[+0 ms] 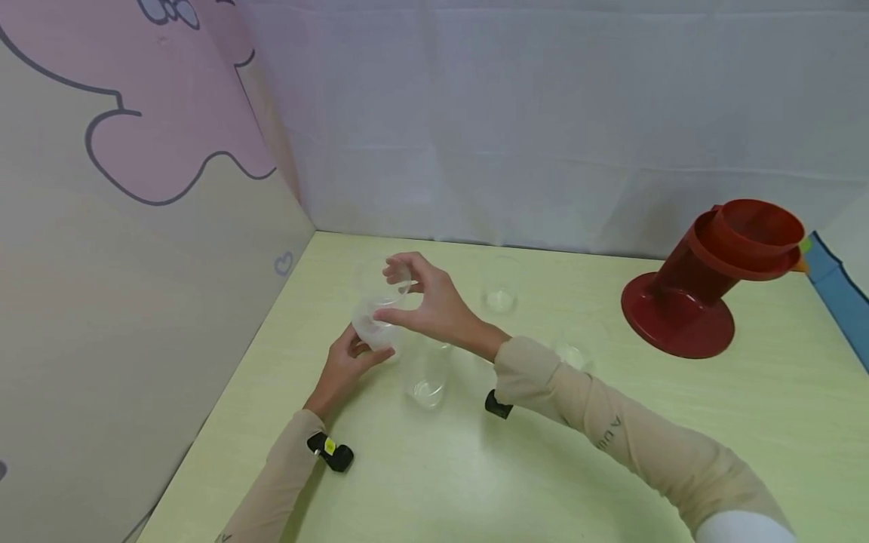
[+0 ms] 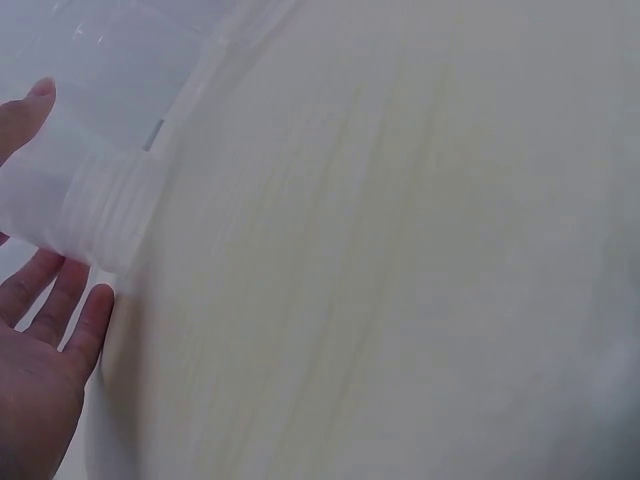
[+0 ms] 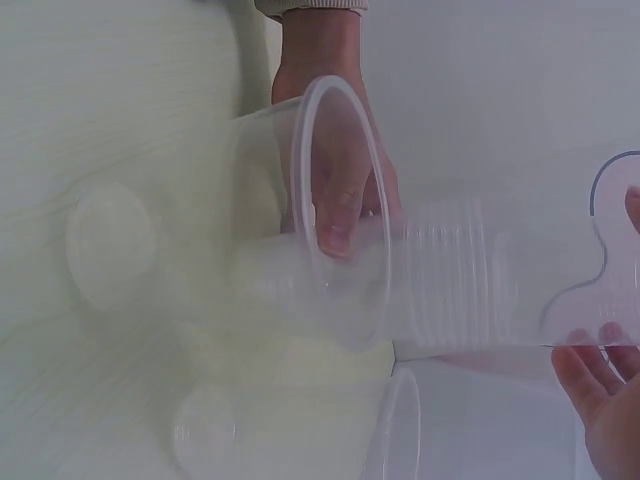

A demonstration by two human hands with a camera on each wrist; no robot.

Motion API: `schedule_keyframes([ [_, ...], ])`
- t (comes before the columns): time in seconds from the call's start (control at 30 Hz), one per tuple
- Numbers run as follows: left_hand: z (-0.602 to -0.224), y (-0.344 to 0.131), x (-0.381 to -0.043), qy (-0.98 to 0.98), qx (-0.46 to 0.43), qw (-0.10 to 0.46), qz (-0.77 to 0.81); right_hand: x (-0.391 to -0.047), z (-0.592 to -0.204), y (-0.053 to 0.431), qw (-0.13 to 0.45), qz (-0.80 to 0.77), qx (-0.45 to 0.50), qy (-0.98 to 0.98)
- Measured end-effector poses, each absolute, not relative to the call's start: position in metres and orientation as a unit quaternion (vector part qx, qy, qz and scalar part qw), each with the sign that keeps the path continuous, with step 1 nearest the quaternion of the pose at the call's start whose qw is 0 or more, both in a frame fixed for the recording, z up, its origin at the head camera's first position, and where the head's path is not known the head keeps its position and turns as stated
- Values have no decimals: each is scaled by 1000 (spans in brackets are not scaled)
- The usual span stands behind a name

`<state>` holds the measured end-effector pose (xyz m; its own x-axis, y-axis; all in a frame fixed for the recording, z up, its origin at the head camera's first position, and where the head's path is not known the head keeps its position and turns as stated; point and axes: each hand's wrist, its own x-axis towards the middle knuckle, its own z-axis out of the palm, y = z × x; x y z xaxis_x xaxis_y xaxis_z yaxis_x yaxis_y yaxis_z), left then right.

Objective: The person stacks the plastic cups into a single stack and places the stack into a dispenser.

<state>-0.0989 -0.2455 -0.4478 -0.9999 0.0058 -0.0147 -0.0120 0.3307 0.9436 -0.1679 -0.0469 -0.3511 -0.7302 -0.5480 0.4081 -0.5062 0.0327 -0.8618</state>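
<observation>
A stack of nested clear plastic cups (image 1: 372, 326) is tilted at the left of the table, gripped around its lower part by my left hand (image 1: 346, 366). My right hand (image 1: 434, 302) has its thumb and fingers around the upper clear cup of the stack. Ridged, closely spaced rims (image 3: 450, 270) show in the right wrist view. Beside the hands, a single clear cup (image 1: 426, 388) stands on the table. Another clear cup (image 1: 501, 296) stands behind the right wrist, and a third clear cup (image 1: 573, 356) is partly hidden by the right sleeve.
A red stand (image 1: 679, 313) with a round base and a slanted tube is at the right. A red cup-like piece (image 1: 760, 226) sits on its top. Something blue (image 1: 838, 286) leans at the right edge. Walls border the pale table (image 1: 543, 483) at the back and left.
</observation>
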Motion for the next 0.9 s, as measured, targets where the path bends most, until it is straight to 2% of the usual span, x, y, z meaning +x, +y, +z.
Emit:
schedule_keyframes([
  [0.37,-448,-247,-100,808,7,5,590,-170,-349,-59,24,-582,-374,722],
  [0.9,-448,-248,-99,802,11,7,597,-169,-353,-62,77,-546,-374,746],
])
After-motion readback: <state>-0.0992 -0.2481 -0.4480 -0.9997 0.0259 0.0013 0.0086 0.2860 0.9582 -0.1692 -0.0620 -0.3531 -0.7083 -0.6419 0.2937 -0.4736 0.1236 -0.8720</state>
